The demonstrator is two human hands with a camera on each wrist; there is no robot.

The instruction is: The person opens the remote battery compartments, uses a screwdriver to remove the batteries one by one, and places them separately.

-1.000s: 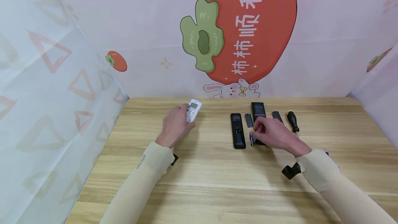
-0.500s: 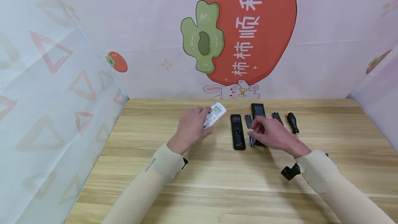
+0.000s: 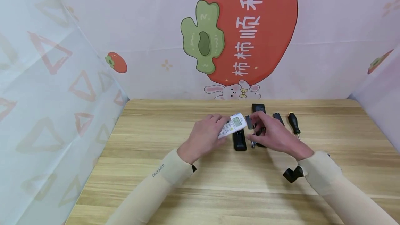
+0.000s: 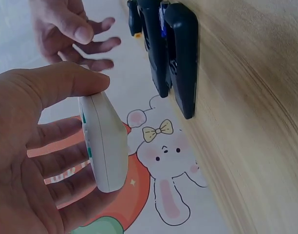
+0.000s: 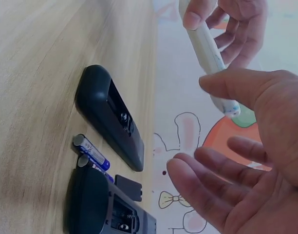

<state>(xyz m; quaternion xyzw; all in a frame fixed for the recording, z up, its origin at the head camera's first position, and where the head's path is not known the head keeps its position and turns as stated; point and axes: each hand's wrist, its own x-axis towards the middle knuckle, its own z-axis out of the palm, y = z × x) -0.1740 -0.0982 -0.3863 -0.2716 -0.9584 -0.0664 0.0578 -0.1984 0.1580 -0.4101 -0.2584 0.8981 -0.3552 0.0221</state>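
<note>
A white remote control with a small screen [image 3: 236, 122] is in my left hand [image 3: 204, 135], raised above the table. In the left wrist view, the thumb grips one edge of the white remote [image 4: 107, 141] and the fingers lie across its other side. My right hand [image 3: 276, 134] is just right of the remote's far end, thumb and fingers spread apart with nothing held. Beneath them a black remote [image 5: 105, 102] lies back up with its battery compartment uncovered. Beside it are two blue-and-silver batteries [image 5: 93, 152] and a second black remote [image 5: 88, 204], partly hidden by my right hand in the head view.
Small black battery covers lie near the remotes, one [image 3: 249, 122] between them and one [image 3: 278, 117] to the right. A black-handled screwdriver [image 3: 293, 121] lies farther right. Printed cloth walls [image 3: 150, 72] border the wooden table [image 3: 218, 190] at the back and sides.
My left hand has carried the white remote rightward, over the left black remote and up to my right hand. My right hand has stayed nearly in place, its fingers spreading from a near pinch.
</note>
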